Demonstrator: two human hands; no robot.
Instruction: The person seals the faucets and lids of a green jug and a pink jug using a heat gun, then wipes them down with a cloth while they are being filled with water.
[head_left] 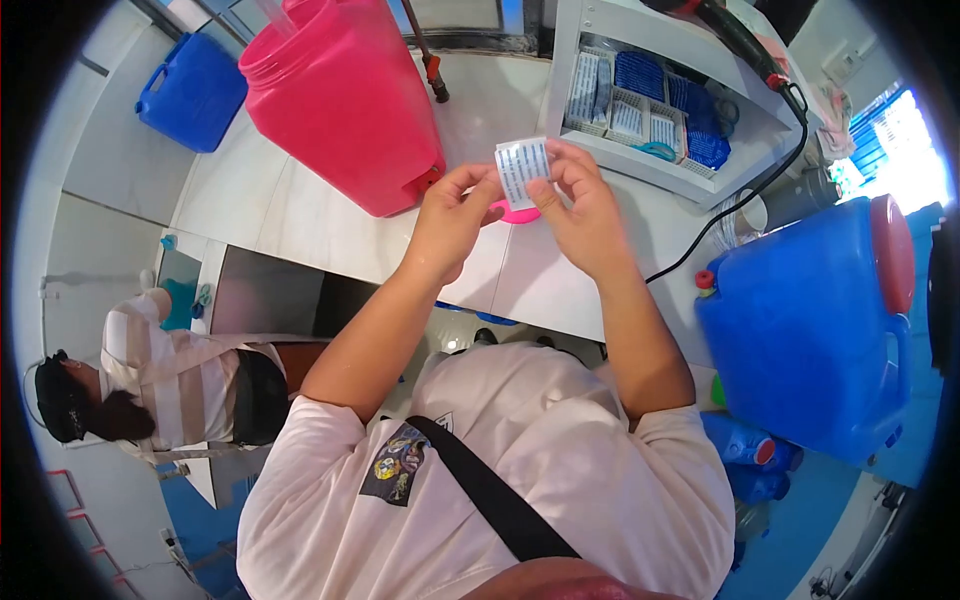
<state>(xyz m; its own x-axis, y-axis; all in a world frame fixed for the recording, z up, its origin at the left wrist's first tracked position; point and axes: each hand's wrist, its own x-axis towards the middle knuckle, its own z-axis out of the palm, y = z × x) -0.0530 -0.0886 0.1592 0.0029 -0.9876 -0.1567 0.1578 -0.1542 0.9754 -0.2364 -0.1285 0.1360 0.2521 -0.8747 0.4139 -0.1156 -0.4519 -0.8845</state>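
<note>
A small white printed label (pixel 521 170) with rows of dark text is held up above the white counter. My right hand (pixel 585 210) pinches it, thumb over its lower right part and fingers behind. At its left edge, the thumb and fingertips of my left hand (pixel 450 220) are closed on the label too. Beneath the label, a round pink object (pixel 518 213), perhaps a cap, is partly hidden by my hands. Left of my hands stands a large pink jug (pixel 345 110) with an open threaded mouth.
A drawer unit (pixel 640 160) at the back right holds several blue packets and label bundles. On it rests a dark handheld tool (pixel 735 40), its cord crossing the counter. A big blue container (pixel 800 320) stands right; a smaller blue jug (pixel 192 92) back left. Another person (pixel 180 375) is at left.
</note>
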